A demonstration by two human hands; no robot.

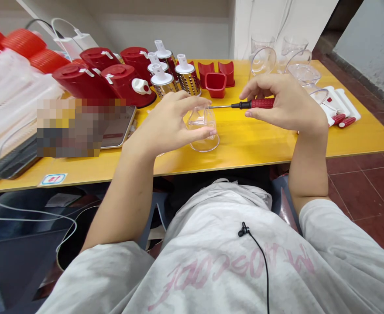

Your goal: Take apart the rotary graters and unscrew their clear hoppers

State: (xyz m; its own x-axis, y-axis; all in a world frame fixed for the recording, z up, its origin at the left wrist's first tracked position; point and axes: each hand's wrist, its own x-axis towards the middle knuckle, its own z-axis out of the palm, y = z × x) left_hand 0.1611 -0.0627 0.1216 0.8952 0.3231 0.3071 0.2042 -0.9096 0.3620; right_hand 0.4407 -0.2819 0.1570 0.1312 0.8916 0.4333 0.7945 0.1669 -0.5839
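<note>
My left hand [166, 124] is closed around a clear plastic cup-like piece [205, 141], thumb in front and fingers over its top. The piece's round rim is low, close to the yellow tabletop. In my right hand [285, 102] lies a screwdriver [260, 104] with a red and black handle, its butt end toward the palm. The metal shaft points left, level with the tabletop, and its tip reaches the upper right side of the clear piece. Whether the tip sits on a screw is too small to tell.
Red machine housings [123, 80], metal drum graters [188, 77] and red square parts [216, 85] stand at the back. Clear hoppers [263, 61] and white parts with red handles [334, 109] lie right. A tablet [118, 128] lies left. The table's front edge [244, 165] is near my body.
</note>
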